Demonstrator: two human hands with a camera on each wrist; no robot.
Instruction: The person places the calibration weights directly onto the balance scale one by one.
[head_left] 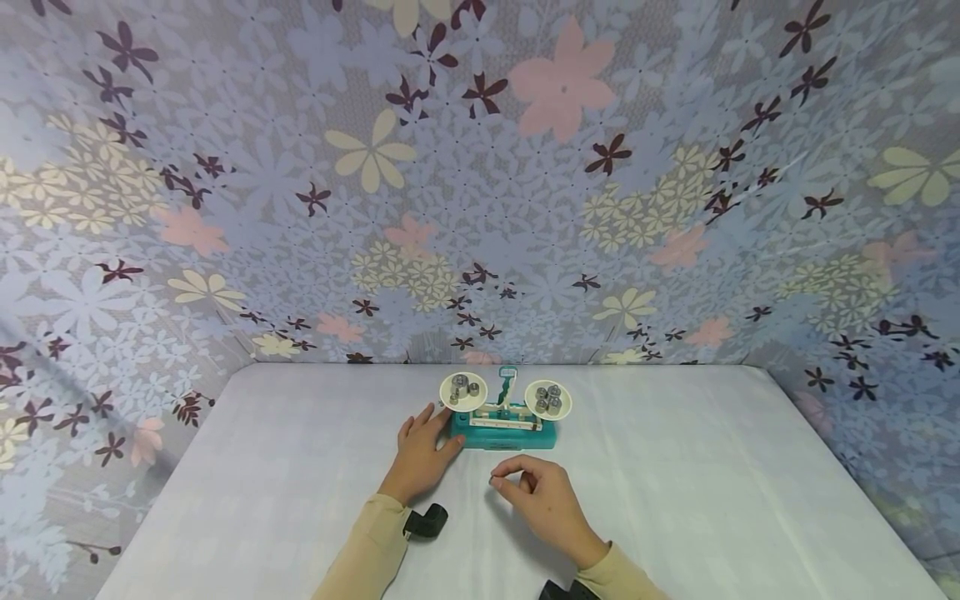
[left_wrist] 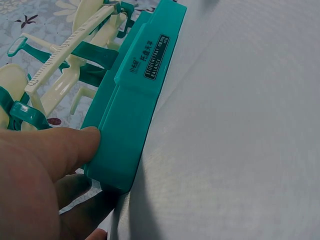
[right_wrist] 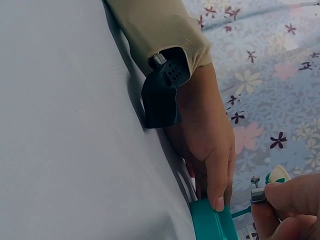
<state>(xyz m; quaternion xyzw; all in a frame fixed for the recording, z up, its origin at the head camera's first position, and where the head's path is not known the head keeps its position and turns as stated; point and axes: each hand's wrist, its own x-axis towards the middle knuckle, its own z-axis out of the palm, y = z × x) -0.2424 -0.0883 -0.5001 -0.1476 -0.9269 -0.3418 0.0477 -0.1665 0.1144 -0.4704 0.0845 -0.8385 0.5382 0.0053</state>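
Observation:
A teal student tray balance [head_left: 504, 437] stands near the back of the table. Its left pan [head_left: 452, 407] carries a few metal weights [head_left: 460, 381], and its right pan [head_left: 531, 388] bears several more weights [head_left: 554, 390]. My left hand [head_left: 420, 458] grips the left end of the teal base [left_wrist: 125, 120], thumb on top and fingers around the end. In front of the balance, my right hand [head_left: 546, 504] pinches a small cylindrical metal weight [right_wrist: 258, 195] between thumb and forefinger, held above the table and apart from both pans.
A white cloth covers the table [head_left: 697, 492]. Floral fabric [head_left: 510, 208] rises behind it and along both sides. Each wrist wears a black camera mount [head_left: 427, 522] over a beige sleeve [head_left: 367, 542].

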